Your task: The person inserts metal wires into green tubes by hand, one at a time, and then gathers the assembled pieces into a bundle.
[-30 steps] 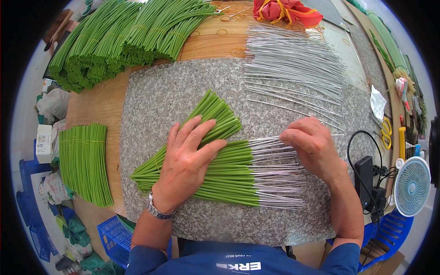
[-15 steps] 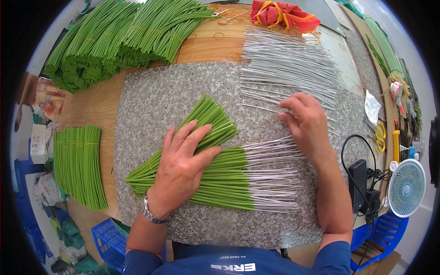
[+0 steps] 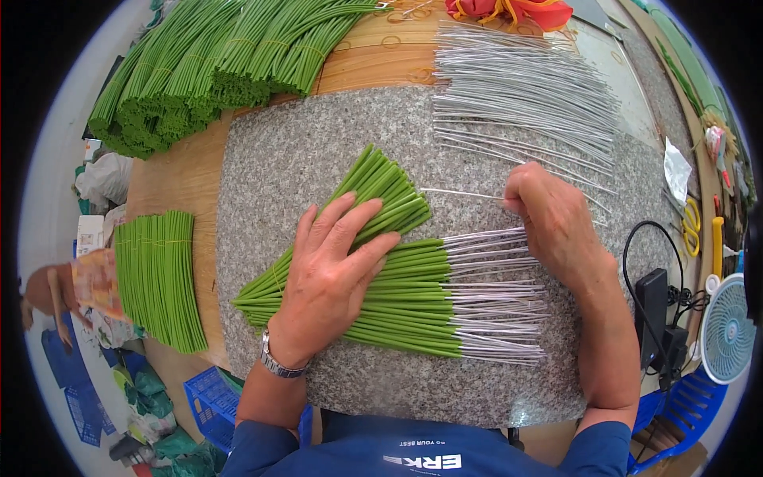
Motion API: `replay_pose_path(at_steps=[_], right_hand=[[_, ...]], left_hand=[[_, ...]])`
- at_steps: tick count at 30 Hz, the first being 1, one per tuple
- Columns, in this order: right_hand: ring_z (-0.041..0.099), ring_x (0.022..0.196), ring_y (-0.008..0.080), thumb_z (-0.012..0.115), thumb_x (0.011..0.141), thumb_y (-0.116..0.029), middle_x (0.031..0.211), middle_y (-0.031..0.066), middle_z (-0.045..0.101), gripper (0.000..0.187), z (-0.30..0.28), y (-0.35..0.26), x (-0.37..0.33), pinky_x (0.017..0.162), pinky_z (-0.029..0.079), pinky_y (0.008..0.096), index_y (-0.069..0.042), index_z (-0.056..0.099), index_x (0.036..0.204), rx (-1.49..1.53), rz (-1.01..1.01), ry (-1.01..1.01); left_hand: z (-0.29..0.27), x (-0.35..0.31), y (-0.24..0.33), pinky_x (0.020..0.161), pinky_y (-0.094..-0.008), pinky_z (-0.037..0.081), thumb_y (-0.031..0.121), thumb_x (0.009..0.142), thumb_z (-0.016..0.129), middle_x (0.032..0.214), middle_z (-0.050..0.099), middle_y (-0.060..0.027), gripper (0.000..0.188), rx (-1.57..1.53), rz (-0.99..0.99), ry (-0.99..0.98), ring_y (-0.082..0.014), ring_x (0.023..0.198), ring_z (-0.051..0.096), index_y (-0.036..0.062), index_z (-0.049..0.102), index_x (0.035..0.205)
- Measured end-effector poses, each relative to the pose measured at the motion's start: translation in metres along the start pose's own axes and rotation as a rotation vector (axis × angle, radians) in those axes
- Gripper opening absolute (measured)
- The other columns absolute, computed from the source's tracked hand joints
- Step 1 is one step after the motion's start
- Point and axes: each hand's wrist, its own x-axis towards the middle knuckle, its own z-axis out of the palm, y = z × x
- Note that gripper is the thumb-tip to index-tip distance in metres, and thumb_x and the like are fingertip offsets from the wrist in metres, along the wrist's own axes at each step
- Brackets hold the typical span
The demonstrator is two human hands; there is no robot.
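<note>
My left hand [image 3: 330,274] lies with its fingers spread over a fan of green stem tubes [image 3: 389,187], pressing on them, thumb stretched toward the right. Below and beside it runs a row of green tubes with pale wires [image 3: 497,318] sticking out of their right ends. Between the curled fingers of my right hand [image 3: 556,226] is one thin wire [image 3: 465,192]. Its left end points at the cut ends of the upper tubes and looks close to them; whether it touches is unclear. Loose silver wires [image 3: 524,91] are spread beyond the right hand.
Bundles of green tubes [image 3: 214,71] are piled at the far left. Another banded bundle [image 3: 159,278] lies at left. Yellow-handled scissors [image 3: 691,226], a black adapter [image 3: 652,306] and a small fan [image 3: 727,330] are at right. Another person [image 3: 52,290] shows at the left edge.
My right hand has closed on a single wire and drawn it away from the loose wires, near the tube ends. The left hand stays on the tubes. The whole view has shifted slightly.
</note>
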Motion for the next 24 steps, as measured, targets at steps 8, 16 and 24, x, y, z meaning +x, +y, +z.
replay_pose_path(at_steps=[8, 16, 24], right_hand=[[0.070, 0.082, 0.0317, 0.068, 0.087, 0.003, 0.092, 0.0080, 0.065, 0.021, -0.016, 0.003, -0.003, 0.067, 0.056, 0.0441, -0.009, 0.068, 0.104, 0.009, -0.056, -0.157], [0.070, 0.083, 0.0320, 0.070, 0.082, 0.003, 0.090, 0.0076, 0.065, 0.025, -0.015, 0.003, -0.003, 0.067, 0.056, 0.0449, -0.009, 0.070, 0.104, 0.075, -0.076, -0.177], [0.068, 0.084, 0.0283, 0.070, 0.085, -0.004, 0.089, 0.0057, 0.063, 0.017, -0.013, 0.001, -0.001, 0.070, 0.055, 0.0429, -0.010, 0.070, 0.101, -0.015, -0.161, -0.152]], left_hand=[[-0.001, 0.000, -0.002, 0.123, -0.0578, 0.039, 0.009, 0.094, 0.077, 0.153, 0.064, -0.0167, 0.029, 0.014, 0.028, -0.006, -0.0433, 0.146, 0.054, 0.0112, 0.083, 0.122], [-0.002, -0.001, -0.002, 0.123, -0.0580, 0.039, 0.008, 0.094, 0.077, 0.154, 0.064, -0.0167, 0.030, 0.011, 0.019, -0.019, -0.0434, 0.147, 0.054, 0.0119, 0.083, 0.123], [-0.002, 0.000, -0.001, 0.123, -0.0583, 0.039, 0.008, 0.093, 0.077, 0.154, 0.064, -0.0168, 0.031, 0.016, 0.017, -0.016, -0.0437, 0.146, 0.054, 0.0117, 0.083, 0.123]])
